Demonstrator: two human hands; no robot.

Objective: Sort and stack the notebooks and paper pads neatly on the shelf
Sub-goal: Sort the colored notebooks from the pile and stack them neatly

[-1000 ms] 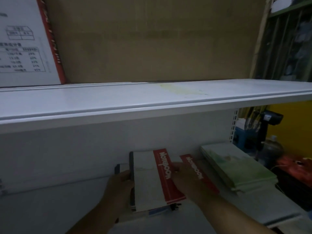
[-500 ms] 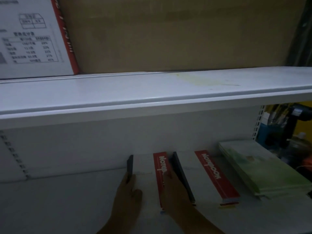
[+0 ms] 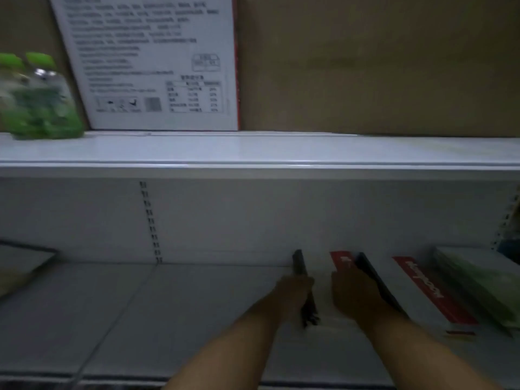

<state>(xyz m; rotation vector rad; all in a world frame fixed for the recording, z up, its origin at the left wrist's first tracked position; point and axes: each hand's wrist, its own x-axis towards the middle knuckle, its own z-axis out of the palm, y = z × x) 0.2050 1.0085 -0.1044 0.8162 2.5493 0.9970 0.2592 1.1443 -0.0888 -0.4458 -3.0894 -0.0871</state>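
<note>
Lower shelf: white metal, dim light, slotted upright in the white back panel.

Upper shelf: white, carrying a white printed carton with a red edge, a brown cardboard box to its right, and green-capped bottles at far left, blurred.

Notebook stack, white cover with a red band, dark spine on its left: lies flat on the lower shelf towards the right.

Second notebook stack, same cover: just beside the first on the right, touching or nearly so.

Pale green pads: stacked flat at far right.

Left hand: fingers curled against the dark spine edge of the first stack; how firm the grip is cannot be told.

Right hand: laid on the first stack's right side, fingers loosely bent; grip unclear.
</note>
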